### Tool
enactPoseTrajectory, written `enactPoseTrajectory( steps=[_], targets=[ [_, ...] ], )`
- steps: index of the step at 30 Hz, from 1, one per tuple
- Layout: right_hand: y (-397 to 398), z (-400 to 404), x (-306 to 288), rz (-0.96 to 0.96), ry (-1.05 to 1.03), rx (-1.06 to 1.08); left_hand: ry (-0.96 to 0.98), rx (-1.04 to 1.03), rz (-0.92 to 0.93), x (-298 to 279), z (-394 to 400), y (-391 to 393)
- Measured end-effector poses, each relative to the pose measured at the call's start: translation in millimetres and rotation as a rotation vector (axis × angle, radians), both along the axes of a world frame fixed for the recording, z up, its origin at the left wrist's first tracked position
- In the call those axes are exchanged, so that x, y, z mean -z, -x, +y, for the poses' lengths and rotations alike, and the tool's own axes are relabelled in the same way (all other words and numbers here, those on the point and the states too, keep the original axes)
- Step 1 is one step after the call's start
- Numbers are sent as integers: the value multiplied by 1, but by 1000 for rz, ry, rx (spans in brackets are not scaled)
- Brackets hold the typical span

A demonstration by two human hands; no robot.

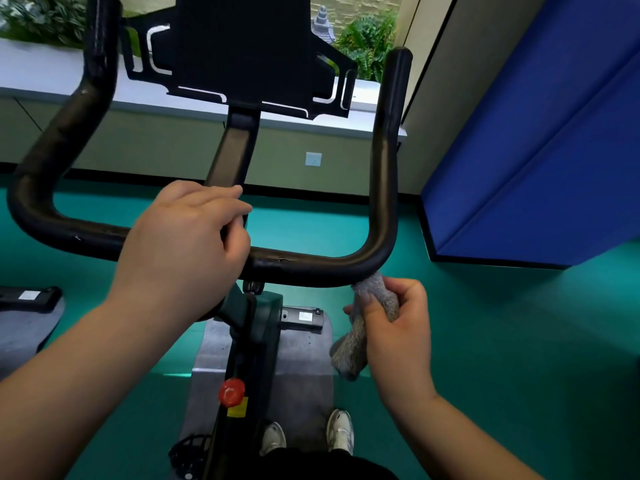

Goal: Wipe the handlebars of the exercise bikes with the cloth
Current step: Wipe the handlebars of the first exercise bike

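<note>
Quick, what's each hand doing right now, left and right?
Left hand: gripping the handlebar at its middle, fingers curled over it.
Right hand: holding the bunched grey cloth, its top end against the underside of the handlebar's right bend.

Head camera looks steeply down, close over the handlebars (311, 268).

The left hand (188, 244) is lying on the middle of the handlebar (311, 268), the right hand (398, 327) is holding the cloth (375, 299) just under its right bend, and the console (242, 50) is standing behind.
</note>
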State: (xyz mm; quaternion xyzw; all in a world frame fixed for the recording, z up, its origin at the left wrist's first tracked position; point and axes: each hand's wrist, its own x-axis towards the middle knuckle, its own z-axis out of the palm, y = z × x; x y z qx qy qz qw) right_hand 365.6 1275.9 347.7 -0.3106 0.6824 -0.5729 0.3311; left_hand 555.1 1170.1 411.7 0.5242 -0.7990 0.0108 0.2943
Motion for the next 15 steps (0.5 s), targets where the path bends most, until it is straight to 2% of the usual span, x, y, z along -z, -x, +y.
enactPoseTrajectory(
  steps=[7, 10, 12, 15],
  targets=[
    [-23, -2, 8, -73, -29, -98, -7, -5, 4, 1, 0, 0],
    [-14, -7, 7, -60, -12, -31, -5, -6, 3, 1, 0, -1],
    [-8, -12, 4, -125, 12, 13, 0, -5, -1, 2, 0, -1],
    [-16, -13, 6, -120, -34, -56, -1, 0, 0, 2, -1, -2]
  ],
)
